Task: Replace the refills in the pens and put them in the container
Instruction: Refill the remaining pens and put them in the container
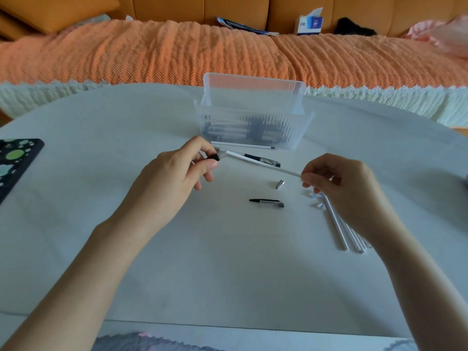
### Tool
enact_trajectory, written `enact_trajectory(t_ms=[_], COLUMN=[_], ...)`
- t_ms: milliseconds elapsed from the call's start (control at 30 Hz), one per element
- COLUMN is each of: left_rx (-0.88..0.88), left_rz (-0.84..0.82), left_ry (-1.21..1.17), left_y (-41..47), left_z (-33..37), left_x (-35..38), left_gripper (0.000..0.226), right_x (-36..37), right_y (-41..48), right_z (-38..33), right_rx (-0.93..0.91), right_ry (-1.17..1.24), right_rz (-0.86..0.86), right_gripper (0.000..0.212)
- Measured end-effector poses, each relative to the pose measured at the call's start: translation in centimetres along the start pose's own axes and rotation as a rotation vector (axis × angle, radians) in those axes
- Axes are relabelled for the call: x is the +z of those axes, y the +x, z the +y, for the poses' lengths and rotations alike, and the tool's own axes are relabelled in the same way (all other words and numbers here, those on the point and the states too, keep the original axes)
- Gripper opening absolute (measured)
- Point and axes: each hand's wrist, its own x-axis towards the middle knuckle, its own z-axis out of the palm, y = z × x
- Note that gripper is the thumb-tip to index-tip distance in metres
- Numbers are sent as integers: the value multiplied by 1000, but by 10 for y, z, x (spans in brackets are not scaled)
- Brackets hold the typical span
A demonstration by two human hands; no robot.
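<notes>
Left grip one barrel, right one refill

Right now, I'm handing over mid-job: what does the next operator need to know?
Left-hand grip holds a barrel; right-hand grip pinches a refill partly inside it. Going in or out is unclear.
Tip and cap lie loose on the table; spare refills lie by the right wrist.
Container already holds pens; another pen and a loose refill lie before it.
Left: finish the swap, refit tip and cap, box it.
</notes>
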Motion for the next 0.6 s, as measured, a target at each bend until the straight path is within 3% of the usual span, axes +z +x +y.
enact_trajectory(t_ms=[233, 600], left_rx=[3, 66], left_rz=[1, -14], left_ry=[24, 140], left_y=[0, -5], left_z=[-1, 3], left_x=[0, 2], left_gripper=[2, 8], right_x=[-3, 6], right_y=[-1, -5], right_z=[-2, -11], right_rx=[-29, -136], right_ry=[-44, -82], right_rz=[-1, -29], right_gripper=[16, 16])
